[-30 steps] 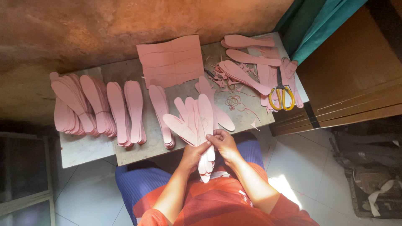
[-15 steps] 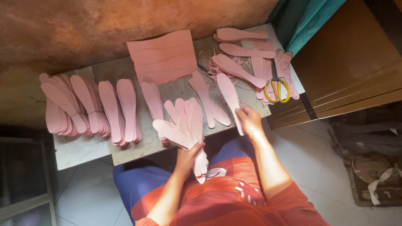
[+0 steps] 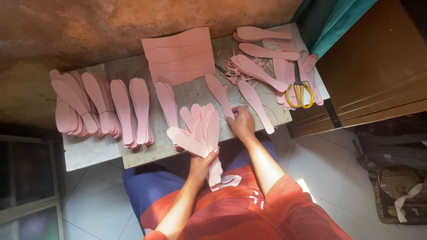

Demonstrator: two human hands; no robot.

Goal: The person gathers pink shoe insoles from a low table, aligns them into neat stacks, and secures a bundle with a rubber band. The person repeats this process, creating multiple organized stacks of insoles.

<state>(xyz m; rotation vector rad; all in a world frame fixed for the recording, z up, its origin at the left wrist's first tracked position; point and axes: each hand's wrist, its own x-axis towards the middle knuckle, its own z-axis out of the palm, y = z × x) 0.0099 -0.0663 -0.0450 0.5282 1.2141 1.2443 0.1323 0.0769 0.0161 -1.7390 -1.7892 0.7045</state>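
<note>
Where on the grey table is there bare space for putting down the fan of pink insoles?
Bare grey table shows at the front left, below the pink insole stacks, and between the pink uncut sheet and the left hand. Around the yellow-handled scissors it is crowded.

Top: orange-red short-sleeved shirt, a white printed mark on the chest.
Legs: blue-violet ribbed trousers, showing below the grey table (image 3: 89,151) edge.
Arms: bare from the sleeves down.
Hands: no gloves, rings or watch visible.
</note>
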